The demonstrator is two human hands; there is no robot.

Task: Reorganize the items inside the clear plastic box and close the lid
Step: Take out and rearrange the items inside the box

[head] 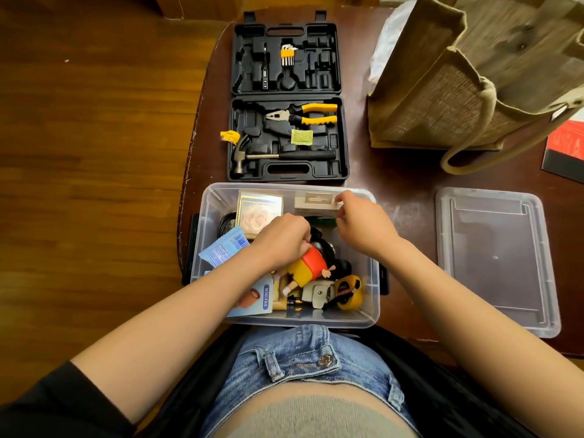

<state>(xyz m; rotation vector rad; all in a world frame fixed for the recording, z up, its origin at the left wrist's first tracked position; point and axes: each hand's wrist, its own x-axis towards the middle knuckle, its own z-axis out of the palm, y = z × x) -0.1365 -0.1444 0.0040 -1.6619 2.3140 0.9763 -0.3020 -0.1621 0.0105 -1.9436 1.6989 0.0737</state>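
Head view: inside the clear plastic box (374, 298), left hand (281, 237) grips a smooth rounded figurine (308, 268); right hand (363, 221) pinches a flat white carton (313, 205).

Soft even daylight, sharp centre, wide-angle bending and slight blur at edges.

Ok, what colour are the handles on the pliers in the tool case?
Yellow with black, on the pliers in the tool case; head view.

One wide-angle view from the person's head looks steeply down and forward, close over the clear box (286, 320) on the dark surface (407, 172), floor at left.
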